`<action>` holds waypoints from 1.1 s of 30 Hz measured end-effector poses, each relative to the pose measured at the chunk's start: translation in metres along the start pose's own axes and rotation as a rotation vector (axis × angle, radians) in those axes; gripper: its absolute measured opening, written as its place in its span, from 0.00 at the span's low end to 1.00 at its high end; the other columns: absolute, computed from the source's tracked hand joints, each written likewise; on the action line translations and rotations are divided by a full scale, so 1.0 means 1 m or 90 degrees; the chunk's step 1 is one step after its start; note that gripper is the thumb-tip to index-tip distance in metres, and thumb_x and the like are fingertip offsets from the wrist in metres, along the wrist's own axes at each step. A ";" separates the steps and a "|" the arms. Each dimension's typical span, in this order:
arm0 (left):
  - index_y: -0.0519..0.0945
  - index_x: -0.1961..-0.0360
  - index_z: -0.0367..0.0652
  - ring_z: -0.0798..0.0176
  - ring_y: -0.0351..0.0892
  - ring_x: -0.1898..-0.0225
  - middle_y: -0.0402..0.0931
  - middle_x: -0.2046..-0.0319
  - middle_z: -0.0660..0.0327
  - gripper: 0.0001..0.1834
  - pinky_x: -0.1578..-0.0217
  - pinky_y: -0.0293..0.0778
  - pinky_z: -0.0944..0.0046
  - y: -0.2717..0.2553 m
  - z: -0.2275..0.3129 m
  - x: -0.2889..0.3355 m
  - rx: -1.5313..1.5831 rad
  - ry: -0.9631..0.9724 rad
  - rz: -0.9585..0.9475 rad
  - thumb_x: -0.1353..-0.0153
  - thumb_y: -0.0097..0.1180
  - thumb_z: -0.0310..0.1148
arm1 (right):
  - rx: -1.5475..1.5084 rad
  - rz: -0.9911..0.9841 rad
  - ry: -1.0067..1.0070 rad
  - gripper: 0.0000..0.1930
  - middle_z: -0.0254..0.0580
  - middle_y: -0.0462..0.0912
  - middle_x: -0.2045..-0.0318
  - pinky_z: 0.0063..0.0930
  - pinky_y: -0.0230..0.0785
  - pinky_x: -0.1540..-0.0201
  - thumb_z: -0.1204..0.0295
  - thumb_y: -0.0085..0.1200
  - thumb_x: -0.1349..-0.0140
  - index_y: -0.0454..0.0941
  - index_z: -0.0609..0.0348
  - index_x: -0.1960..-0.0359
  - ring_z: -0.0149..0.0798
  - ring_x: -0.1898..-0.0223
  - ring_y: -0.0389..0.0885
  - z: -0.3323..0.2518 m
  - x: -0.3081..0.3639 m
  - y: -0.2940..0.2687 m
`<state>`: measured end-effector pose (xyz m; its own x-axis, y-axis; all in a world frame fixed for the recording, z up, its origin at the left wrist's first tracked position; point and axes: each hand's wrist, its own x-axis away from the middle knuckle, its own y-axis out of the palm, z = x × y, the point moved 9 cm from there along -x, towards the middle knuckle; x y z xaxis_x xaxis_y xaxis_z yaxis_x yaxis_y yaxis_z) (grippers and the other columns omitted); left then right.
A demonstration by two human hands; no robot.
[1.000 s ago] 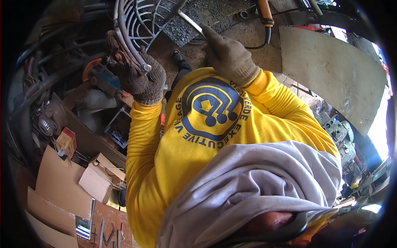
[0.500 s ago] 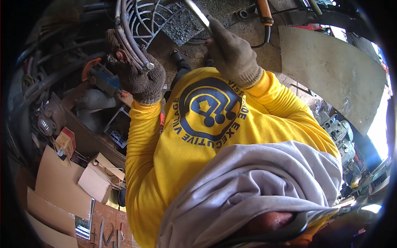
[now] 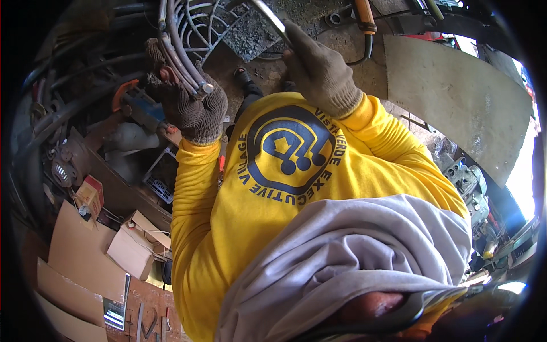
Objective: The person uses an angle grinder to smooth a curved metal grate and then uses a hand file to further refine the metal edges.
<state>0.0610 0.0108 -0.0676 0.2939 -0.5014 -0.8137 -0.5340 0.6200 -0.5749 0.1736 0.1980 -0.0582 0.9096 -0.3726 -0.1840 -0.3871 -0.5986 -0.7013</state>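
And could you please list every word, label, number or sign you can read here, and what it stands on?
Yellow shirt: large dark lettering around a round emblem, legible, but I won't copy the wording.
Small red-and-tan box: any print is too small to read.
Blue-and-white sheet: markings too small to read.

That shirt [image 3: 239, 228] is loud yellow, with a navy round emblem [image 3: 293, 149] and navy lettering [image 3: 243, 164]. Left glove [image 3: 195, 111] and right glove [image 3: 325, 74] are both muddy grey-brown with knit ribbing. Bent rods [image 3: 181, 61] are brownish grey with a pale end, the bar's [image 3: 268, 16] shiny silver. Draped cloth's [image 3: 364, 245] a soft lilac-grey. Far side's got a bright orange handle [image 3: 365, 17], right a dull grey-beige sheet [image 3: 456, 97], near left some tan cardboard [image 3: 85, 251].
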 end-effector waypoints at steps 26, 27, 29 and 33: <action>0.71 0.36 0.39 0.57 0.79 0.46 0.74 0.40 0.51 0.23 0.44 0.73 0.58 -0.008 -0.010 -0.003 0.115 -0.182 -0.159 0.31 0.53 0.32 | 0.064 -0.178 0.089 0.24 0.49 0.84 0.69 0.41 0.78 0.68 0.61 0.53 0.32 0.70 0.51 0.36 0.51 0.68 0.86 0.009 0.007 0.028; 0.72 0.36 0.40 0.57 0.80 0.47 0.74 0.40 0.52 0.23 0.45 0.74 0.59 -0.009 -0.011 -0.003 0.109 -0.182 -0.163 0.31 0.53 0.32 | 0.049 -0.131 0.062 0.24 0.49 0.84 0.69 0.42 0.78 0.69 0.61 0.53 0.32 0.69 0.51 0.36 0.51 0.69 0.86 0.005 0.005 0.019; 0.72 0.36 0.40 0.58 0.80 0.47 0.74 0.40 0.52 0.23 0.46 0.74 0.59 -0.008 -0.013 -0.008 0.100 -0.180 -0.163 0.31 0.53 0.31 | 0.020 -0.035 0.007 0.24 0.50 0.84 0.69 0.42 0.77 0.69 0.61 0.54 0.33 0.69 0.50 0.36 0.52 0.70 0.85 -0.004 0.001 0.001; 0.73 0.37 0.42 0.58 0.81 0.48 0.75 0.41 0.52 0.22 0.47 0.76 0.60 -0.008 -0.009 -0.022 0.043 -0.147 -0.199 0.32 0.54 0.31 | 0.008 -0.030 -0.057 0.25 0.49 0.83 0.71 0.42 0.77 0.70 0.62 0.55 0.33 0.69 0.49 0.36 0.51 0.70 0.85 -0.001 0.002 0.005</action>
<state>0.0514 0.0115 -0.0447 0.6090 -0.5284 -0.5915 -0.3386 0.5013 -0.7963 0.1734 0.1939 -0.0611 0.9366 -0.2796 -0.2110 -0.3425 -0.6051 -0.7187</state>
